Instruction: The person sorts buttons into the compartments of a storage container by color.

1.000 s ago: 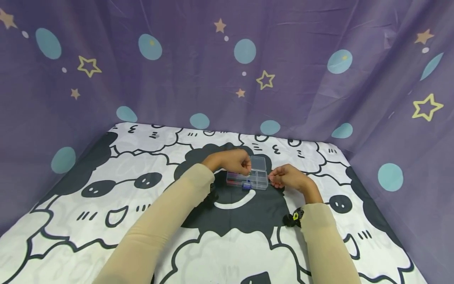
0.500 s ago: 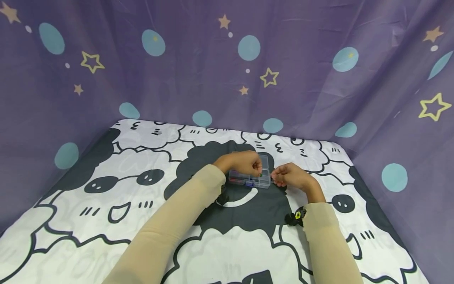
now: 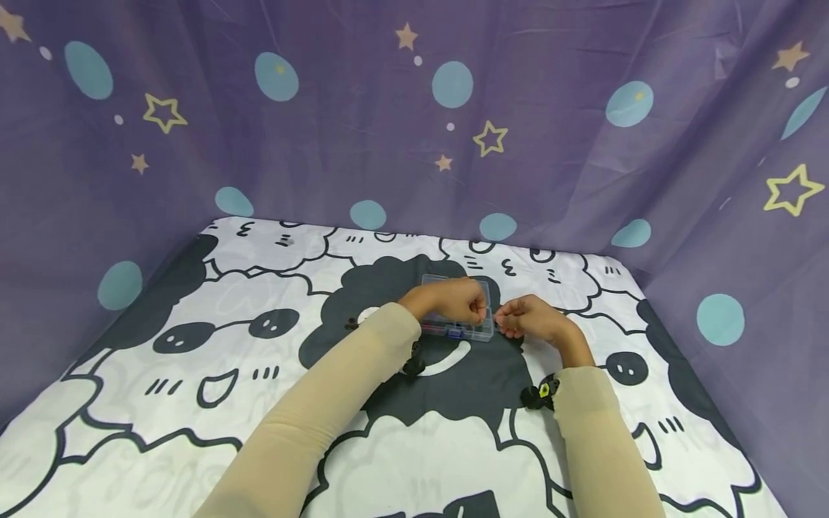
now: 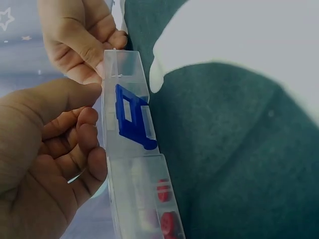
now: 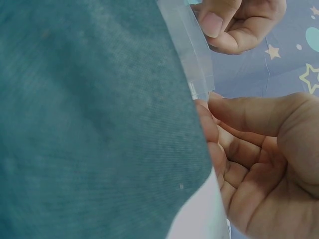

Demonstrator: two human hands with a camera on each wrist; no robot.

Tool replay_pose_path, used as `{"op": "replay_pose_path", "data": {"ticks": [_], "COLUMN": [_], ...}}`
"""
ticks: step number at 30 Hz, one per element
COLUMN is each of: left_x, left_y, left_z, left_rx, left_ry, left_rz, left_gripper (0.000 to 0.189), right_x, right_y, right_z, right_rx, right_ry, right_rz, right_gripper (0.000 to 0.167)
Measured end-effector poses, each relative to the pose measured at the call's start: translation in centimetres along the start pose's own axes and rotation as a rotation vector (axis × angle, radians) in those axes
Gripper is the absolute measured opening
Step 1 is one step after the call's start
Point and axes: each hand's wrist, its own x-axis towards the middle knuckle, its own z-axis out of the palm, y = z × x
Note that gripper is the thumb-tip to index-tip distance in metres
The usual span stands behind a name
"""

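A clear plastic compartment box [image 3: 481, 334] lies on the cloth with its lid raised at the back. On its front side hangs a blue latch [image 4: 130, 117]. Red round pieces [image 4: 168, 224], looking like buttons, show through the wall of one end. My left hand [image 3: 456, 298] bends over the right part of the box, thumb and fingers curled together at the rim. Its fingertips are partly behind the box wall, so anything between them is hidden. My right hand [image 3: 532, 320] pinches the right end of the box between thumb and fingers.
A black-and-white cartoon cloth [image 3: 259, 360] covers the surface, and the box sits on its dark patch. Purple curtains [image 3: 363, 144] with stars and dots close off the back and sides.
My left hand has moved rightward across the box, to its right-hand compartments. A small green piece seen at its fingertips half a second ago no longer shows. The right hand keeps its place.
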Motion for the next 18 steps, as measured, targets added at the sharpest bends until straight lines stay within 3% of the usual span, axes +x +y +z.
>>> {"op": "replay_pose_path", "data": {"ticks": [8,18], "left_x": [-0.3,-2.0], "left_y": [0.0,-0.6], "left_z": [0.1,-1.0], "left_rx": [0.012,0.02], "left_ry": [-0.003,0.032], "left_rz": [0.02,0.01], "left_gripper": [0.01,0.012], "right_x": [-0.1,0.2], "right_y": [0.1,0.2], "right_z": [0.2,0.1], "right_rx": [0.012,-0.001], "right_ry": [0.005,0.023], "right_rz": [0.005,0.004], "right_gripper": [0.022,0.019]}}
